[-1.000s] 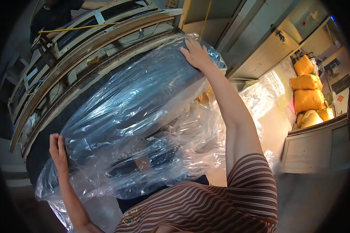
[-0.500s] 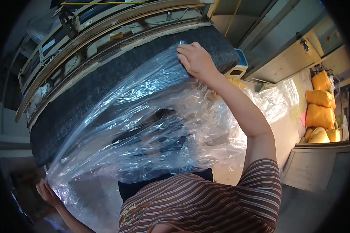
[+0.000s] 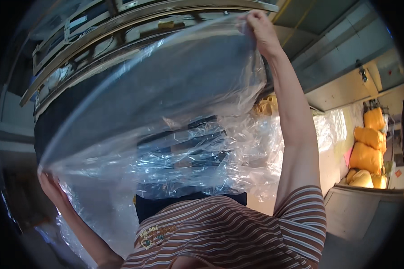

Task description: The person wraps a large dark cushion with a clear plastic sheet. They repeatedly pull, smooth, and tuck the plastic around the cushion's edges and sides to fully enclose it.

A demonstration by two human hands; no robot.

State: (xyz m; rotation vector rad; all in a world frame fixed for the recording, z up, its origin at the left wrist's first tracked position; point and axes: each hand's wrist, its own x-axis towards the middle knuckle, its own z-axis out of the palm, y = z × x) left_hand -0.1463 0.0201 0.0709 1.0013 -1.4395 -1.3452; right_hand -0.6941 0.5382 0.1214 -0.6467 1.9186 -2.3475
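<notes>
A wide sheet of clear plastic film (image 3: 179, 101) is stretched between my two hands. My right hand (image 3: 261, 30), raised at the far right end of the dark bench, is closed on one part of the film's edge. At the near left my left hand (image 3: 51, 184) grips the other end, its fingers partly hidden. Between them the edge runs taut over the dark, padded-looking work surface (image 3: 54, 127). Crumpled folds of the same film hang down in front of my body and spread to the right.
Beyond the dark surface runs a machine frame with long rails (image 3: 134, 20). To the right, yellow-orange bundles (image 3: 366, 154) are stacked above a pale cabinet (image 3: 354, 210). A pale panel (image 3: 341, 92) juts out at the upper right.
My right hand has moved up and farther right, and my left hand slightly up. The film has been lifted and spread over the dark surface, its far edge now reaching the rails.
</notes>
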